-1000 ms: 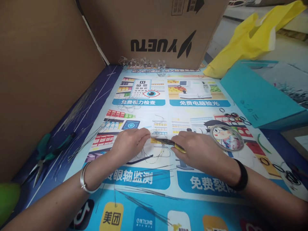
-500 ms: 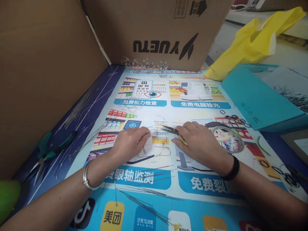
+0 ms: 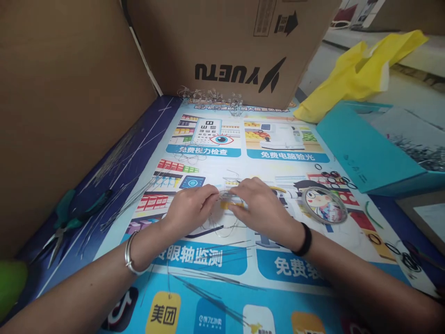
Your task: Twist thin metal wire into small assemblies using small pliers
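Note:
My left hand [image 3: 191,206] pinches a thin wire piece between thumb and fingers, over the middle of the printed sheet. Opposite it, my right hand [image 3: 262,204] has its thumb and fingertips closed on the other side of the same wire [image 3: 227,232], which bends in a loose loop below the fingertips. Just behind the right hand, a yellow handle [image 3: 279,189] of the small pliers shows; the rest is hidden, and I cannot tell whether the hand still touches it. A clear round dish [image 3: 342,211] stands to the right of that hand.
Green-handled pliers [image 3: 66,225] lie at left, near loose straight wires [image 3: 114,157]. Wire pieces with clear beads [image 3: 236,104] stand before the cardboard box [image 3: 222,41]. Black rings [image 3: 333,178], a teal box [image 3: 368,148] and a yellow bag [image 3: 347,79] are at right.
My right hand has moved left to the wire, its fingers now on it. The small pliers' jaws no longer point out past those fingers. The left hand stays nearly still.

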The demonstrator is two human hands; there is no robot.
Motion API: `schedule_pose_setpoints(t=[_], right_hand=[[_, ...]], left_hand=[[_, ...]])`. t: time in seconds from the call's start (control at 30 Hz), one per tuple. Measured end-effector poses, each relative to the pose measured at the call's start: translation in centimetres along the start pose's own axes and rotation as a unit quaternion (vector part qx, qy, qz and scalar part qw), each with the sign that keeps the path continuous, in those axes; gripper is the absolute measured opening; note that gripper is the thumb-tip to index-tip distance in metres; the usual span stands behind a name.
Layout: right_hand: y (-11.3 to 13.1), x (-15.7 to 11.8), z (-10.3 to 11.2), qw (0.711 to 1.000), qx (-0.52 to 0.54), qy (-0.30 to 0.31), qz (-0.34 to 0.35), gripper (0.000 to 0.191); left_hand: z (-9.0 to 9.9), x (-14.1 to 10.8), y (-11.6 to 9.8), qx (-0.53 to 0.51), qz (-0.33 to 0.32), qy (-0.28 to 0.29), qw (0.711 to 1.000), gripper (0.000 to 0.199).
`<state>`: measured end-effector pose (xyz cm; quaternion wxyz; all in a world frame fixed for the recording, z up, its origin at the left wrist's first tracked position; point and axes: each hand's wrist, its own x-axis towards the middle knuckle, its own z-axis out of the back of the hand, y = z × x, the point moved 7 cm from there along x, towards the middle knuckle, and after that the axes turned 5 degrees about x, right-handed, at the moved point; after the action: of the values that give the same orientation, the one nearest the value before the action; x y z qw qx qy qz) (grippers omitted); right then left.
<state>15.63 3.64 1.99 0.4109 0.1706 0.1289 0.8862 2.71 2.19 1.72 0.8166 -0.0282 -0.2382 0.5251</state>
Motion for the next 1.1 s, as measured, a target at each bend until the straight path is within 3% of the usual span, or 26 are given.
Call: schedule_pose_setpoints(t=[0.2,0.43,0.77,1.1], right_hand=[[0.4,1.9,-2.1,1.0,0.017,0.011,-0.02,0.01],[0.6,1.9,-2.2,1.0,0.013,-0.002,-0.011,0.019],[0.5,1.5,-2.5,0.999,0.003,-0.039,-0.003,0.017],[0.3,1.4,-2.7,0.999,-0.003,-0.046,-0.007,0.017]], left_hand=[[0.2,0.0,-0.2,0.003,0.004,-0.003,1.0,0.016],[0.2,0.0,-0.1,-0.008,0.006,-0.002,1.0,0.018],[0.2,-0.1,0.0,-0.008,0.008,0.0,1.0,0.015],[0.4,-0.2,-0.3,0.016,-0.015,-0.041,0.999,0.017]])
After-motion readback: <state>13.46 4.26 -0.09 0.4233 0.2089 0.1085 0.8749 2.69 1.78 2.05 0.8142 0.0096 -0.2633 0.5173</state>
